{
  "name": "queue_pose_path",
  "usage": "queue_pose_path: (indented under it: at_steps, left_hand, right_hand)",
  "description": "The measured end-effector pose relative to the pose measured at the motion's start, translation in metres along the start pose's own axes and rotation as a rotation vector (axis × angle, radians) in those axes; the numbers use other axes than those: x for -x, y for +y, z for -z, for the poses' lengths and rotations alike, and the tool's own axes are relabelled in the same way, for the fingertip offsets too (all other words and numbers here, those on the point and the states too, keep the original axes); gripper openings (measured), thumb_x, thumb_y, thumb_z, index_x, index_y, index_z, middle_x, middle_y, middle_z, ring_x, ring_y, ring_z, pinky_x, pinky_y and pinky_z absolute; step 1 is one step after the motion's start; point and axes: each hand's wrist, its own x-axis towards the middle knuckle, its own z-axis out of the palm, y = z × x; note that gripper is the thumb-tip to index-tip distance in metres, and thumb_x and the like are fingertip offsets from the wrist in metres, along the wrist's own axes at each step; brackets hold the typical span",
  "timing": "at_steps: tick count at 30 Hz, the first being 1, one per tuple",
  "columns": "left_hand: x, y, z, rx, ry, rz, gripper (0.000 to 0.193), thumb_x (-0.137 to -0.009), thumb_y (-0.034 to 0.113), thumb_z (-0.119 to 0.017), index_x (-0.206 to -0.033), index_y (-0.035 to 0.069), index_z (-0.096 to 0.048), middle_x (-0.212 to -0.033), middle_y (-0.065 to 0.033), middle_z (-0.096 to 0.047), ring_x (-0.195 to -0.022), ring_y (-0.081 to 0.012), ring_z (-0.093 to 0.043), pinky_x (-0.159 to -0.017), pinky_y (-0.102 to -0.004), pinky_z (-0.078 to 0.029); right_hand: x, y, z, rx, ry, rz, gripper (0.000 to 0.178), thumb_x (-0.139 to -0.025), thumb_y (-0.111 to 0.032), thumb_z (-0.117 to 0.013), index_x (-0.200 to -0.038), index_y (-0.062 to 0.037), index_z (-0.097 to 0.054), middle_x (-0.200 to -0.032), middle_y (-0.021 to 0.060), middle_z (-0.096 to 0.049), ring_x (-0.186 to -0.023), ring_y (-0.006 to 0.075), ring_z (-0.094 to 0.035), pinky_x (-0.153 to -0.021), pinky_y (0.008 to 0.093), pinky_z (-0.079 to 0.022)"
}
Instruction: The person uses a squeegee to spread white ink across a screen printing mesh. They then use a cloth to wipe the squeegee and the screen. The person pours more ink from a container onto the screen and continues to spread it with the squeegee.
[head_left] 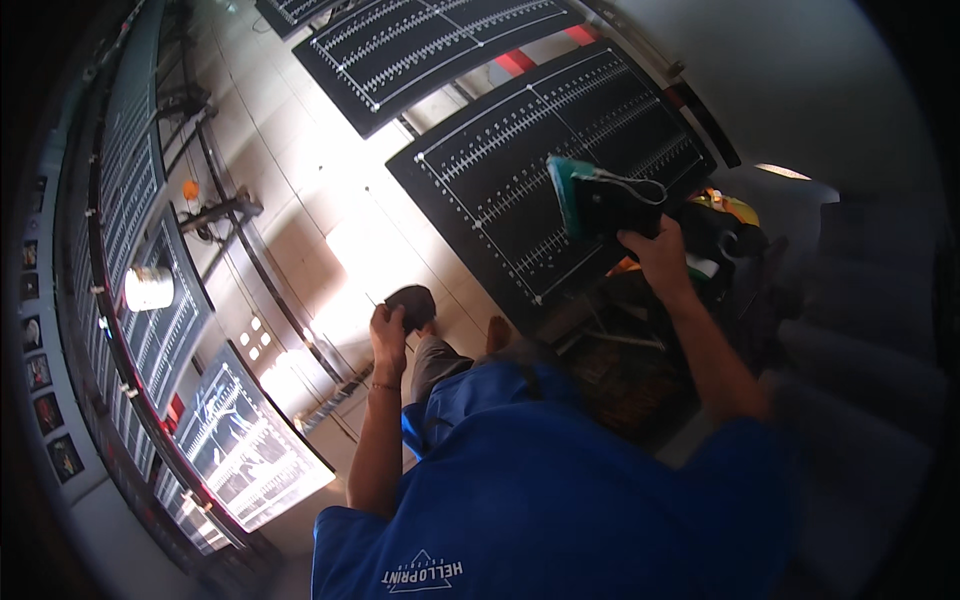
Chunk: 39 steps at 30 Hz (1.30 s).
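My right hand point(657, 258) is closed around a black tool point(610, 208) with a straight teal edge point(566, 195) and a pale looped cord. It is over the lower right part of a black board point(500, 165) with white ruler marks and grid lines. I cannot make out the tool's exact kind. My left hand point(388, 328) is low, left of that board, with its fingers closed on a dark, rounded flat piece point(411, 306). Below this piece my bare feet point(498, 333) show on the tiled floor.
Similar ruled boards point(430, 50) run up toward the top, and more point(240, 440) stand in a row along the left. A white tub point(148, 288) rests on one of those. Right of the near board is a dark cluttered stand with a yellow-orange item point(735, 208).
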Motion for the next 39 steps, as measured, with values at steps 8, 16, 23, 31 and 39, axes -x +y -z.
queue_pose_path:
  at_steps: [8, 16, 23, 31, 39]
  left_hand:
    - [-0.173, 0.162, -0.045, -0.373, 0.118, -0.702, 0.016, -0.098, 0.012, -0.056, -0.107, -0.001, -0.057, -0.086, -0.0218, -0.071, -0.076, -0.0312, -0.072, -0.066, -0.0389, -0.053]
    - [-0.213, 0.19, -0.055, -0.27, -0.503, -0.326, 0.016, -0.094, 0.011, -0.064, -0.103, -0.002, -0.061, -0.088, -0.0082, -0.065, -0.082, -0.0137, -0.058, -0.074, -0.0291, -0.046]
    - [-0.245, 0.241, -0.102, -0.496, -0.66, -0.621, 0.012, -0.089, 0.0, -0.062, -0.1, -0.003, -0.068, -0.085, -0.013, -0.07, -0.08, -0.0209, -0.069, -0.074, -0.033, -0.052]
    - [-0.282, 0.238, -0.191, -0.601, -0.665, -0.85, 0.012, -0.087, -0.004, -0.059, -0.096, -0.003, -0.067, -0.089, -0.0193, -0.07, -0.087, -0.0337, -0.07, -0.077, -0.038, -0.053]
    - [-0.327, 0.268, -0.375, -0.461, -0.734, -1.159, 0.008, -0.086, -0.003, -0.058, -0.092, -0.002, -0.063, -0.087, -0.0219, -0.066, -0.084, -0.0413, -0.065, -0.075, -0.0435, -0.05]
  right_hand:
    - [-0.002, 0.001, -0.07, -0.551, 0.391, -0.052, 0.034, -0.078, 0.002, -0.067, -0.111, 0.0026, -0.062, -0.099, 0.0082, -0.069, -0.091, 0.0196, -0.066, -0.082, 0.0323, -0.052]
    - [0.027, -0.025, -0.14, -0.701, 0.816, -0.22, 0.042, -0.077, 0.006, -0.063, -0.12, 0.004, -0.058, -0.11, 0.0115, -0.067, -0.099, 0.021, -0.066, -0.089, 0.0335, -0.052]
    - [0.031, -0.032, -0.162, -0.773, 0.946, -0.233, 0.047, -0.077, 0.007, -0.062, -0.123, 0.0022, -0.057, -0.112, 0.0109, -0.066, -0.101, 0.022, -0.065, -0.092, 0.035, -0.051]
    - [0.024, -0.037, -0.166, -0.904, 1.134, -0.171, 0.047, -0.075, 0.007, -0.066, -0.122, 0.0013, -0.059, -0.109, 0.0094, -0.067, -0.099, 0.021, -0.065, -0.094, 0.0337, -0.049]
    - [0.01, -0.04, -0.146, -0.824, 1.324, -0.172, 0.042, -0.077, 0.004, -0.066, -0.118, 0.0021, -0.062, -0.109, 0.0085, -0.068, -0.099, 0.0186, -0.064, -0.094, 0.034, -0.048]
